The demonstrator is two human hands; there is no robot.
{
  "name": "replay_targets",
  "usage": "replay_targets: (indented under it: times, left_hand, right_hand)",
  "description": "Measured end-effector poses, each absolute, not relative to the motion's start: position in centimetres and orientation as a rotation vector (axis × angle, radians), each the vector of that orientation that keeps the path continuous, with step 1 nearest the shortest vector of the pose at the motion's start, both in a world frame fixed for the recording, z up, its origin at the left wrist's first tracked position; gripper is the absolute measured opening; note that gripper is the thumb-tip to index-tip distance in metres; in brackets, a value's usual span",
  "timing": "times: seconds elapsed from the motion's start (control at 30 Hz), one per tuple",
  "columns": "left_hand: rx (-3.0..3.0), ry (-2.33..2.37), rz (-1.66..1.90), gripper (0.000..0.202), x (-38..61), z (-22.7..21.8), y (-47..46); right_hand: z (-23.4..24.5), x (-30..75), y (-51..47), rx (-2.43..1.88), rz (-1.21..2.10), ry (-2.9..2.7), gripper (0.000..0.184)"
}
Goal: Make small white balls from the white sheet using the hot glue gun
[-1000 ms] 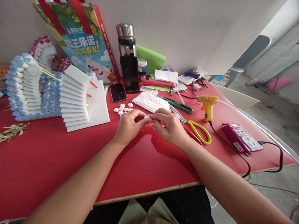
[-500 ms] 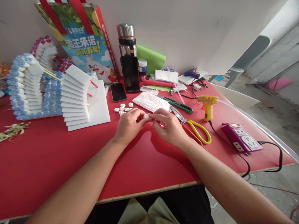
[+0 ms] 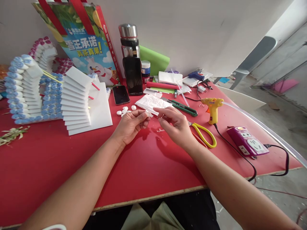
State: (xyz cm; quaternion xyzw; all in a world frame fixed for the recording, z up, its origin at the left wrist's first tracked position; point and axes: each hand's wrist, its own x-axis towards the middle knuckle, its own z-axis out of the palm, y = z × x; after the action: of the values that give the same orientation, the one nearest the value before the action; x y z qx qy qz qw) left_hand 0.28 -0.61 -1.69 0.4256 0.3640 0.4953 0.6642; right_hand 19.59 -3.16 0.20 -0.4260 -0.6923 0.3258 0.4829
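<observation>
My left hand (image 3: 129, 125) is turned palm up over the red table (image 3: 134, 169), its fingers curled round a small white cap (image 3: 148, 113) at the fingertips. My right hand (image 3: 175, 124) hovers just to the right, a short gap away, with thumb and forefinger pinched together; whatever they hold is too small to make out. A tiny clear scrap (image 3: 160, 130) lies on the table between the hands. Several more white caps (image 3: 124, 111) sit just beyond my left hand, beside a crumpled white packet (image 3: 151, 103).
Yellow-handled scissors (image 3: 203, 135), a green utility knife (image 3: 185, 108), a yellow glue gun (image 3: 212, 107) and a purple power strip (image 3: 247, 145) lie to the right. At left stand a white foam stair model (image 3: 76, 102) and blue-capped stacks (image 3: 24, 89). Two phones (image 3: 121, 95), a flask (image 3: 128, 40) and a printed bag (image 3: 81, 41) are behind.
The hands were joined on the white cap; now they have parted and risen slightly. The left hand has turned palm up with the cap, and a clear scrap lies on the table.
</observation>
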Motion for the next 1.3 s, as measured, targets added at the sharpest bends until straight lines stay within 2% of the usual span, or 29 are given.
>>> replay_targets:
  times: [0.27, 0.97, 1.17, 1.3]
  left_hand:
    - [0.837, 0.745, 1.072, 0.025, 0.8, -1.8, -1.0]
    - [0.900, 0.850, 1.111, 0.028, 1.2, -1.7, -1.3]
    - [0.873, 0.822, 1.169, 0.027, 1.3, -1.5, -1.2]
    - [0.819, 0.771, 1.128, 0.029, 1.2, -1.0, -1.3]
  right_hand:
    - [-0.3, 19.3, -3.1, -0.936, 0.909, -1.700, 0.036]
    - [-0.4, 19.3, -3.0, -1.005, 1.041, -1.685, 0.029]
    - [0.3, 19.6, -2.8, -0.981, 1.481, -1.306, 0.031]
    - [0.5, 19.8, -2.6, -0.922, 1.561, -1.258, 0.028]
